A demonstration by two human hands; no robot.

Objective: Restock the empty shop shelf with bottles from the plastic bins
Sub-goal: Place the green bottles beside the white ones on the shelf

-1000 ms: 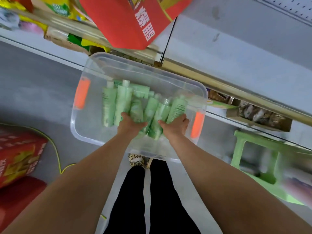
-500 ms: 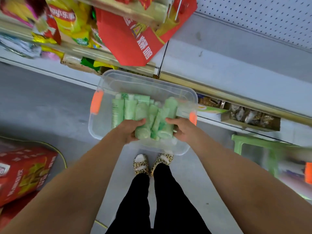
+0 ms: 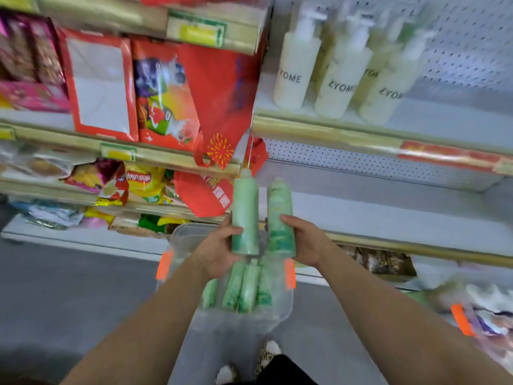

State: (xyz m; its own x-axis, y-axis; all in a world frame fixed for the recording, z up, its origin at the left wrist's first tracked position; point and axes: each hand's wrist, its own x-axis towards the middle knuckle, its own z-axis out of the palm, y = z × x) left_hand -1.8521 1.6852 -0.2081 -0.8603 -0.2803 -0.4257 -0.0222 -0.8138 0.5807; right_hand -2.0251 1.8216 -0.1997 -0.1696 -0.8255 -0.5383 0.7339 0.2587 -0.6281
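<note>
Since half a second ago both hands have come up out of the bin, one bottle each, and the view has swung up to the shelves.

Left hand (image 3: 219,251): fingers (image 3: 233,232) curled round the lower half of a green bottle (image 3: 244,215), upright, cap up. Right hand (image 3: 305,243): fingers (image 3: 288,219) wrapped round a second green bottle (image 3: 279,215), also upright. It is just beside the first; blur hides whether they touch.

Straight below the fingers is the clear plastic bin (image 3: 183,237) on the floor, with orange latches and more green bottles (image 3: 244,287) lying inside. Ahead and right of the fingers is the empty shelf (image 3: 388,218), bare white. White pump bottles (image 3: 341,76) stand on the tier above it. Left of the fingers are a hanging red bag (image 3: 205,195) and snack packets (image 3: 144,184).

Step in hand: carry. The pick looks done and nothing is placed yet. The next move calls for a reach forward-right and both bottles set base-down on the bare shelf. Letting go only once each stands square should keep them from tipping.
</note>
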